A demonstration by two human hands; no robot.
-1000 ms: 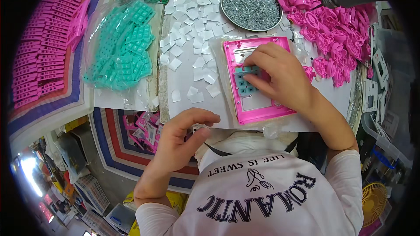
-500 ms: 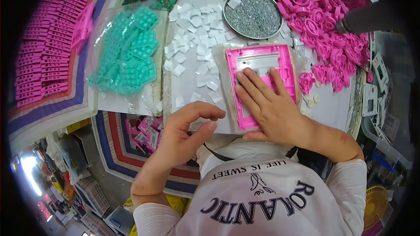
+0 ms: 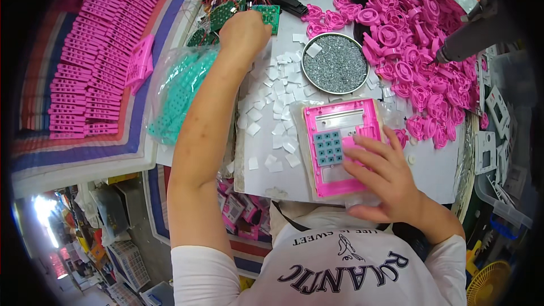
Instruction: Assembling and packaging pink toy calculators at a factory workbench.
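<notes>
My left hand [image 3: 245, 33] is stretched to the back of the table, its fingers curled at a green circuit board [image 3: 273, 17] among wired boards; the fingertips are partly hidden. My right hand [image 3: 382, 173] is open, fingers spread over the right side of a pink plastic casing [image 3: 315, 178]. The casing lies open-side up on a padded, plastic-wrapped block. A teal rubber keypad [image 3: 322, 150] with dark contact dots sits in its left middle part, below a clear window strip [image 3: 339, 119].
Behind the casing stands a round tin [image 3: 334, 71] of small metal screws. White square pieces [image 3: 277, 90] lie scattered left of it. A bag of teal keypads [image 3: 181, 88] is beside my left arm. Pink ring-shaped parts [image 3: 419, 51] heap up right, near a dark tool [image 3: 459, 45].
My left hand has gone from near the casing to the boards at the back. The right hand has lifted and shifted right, uncovering the keypad. The whole view has shifted.
</notes>
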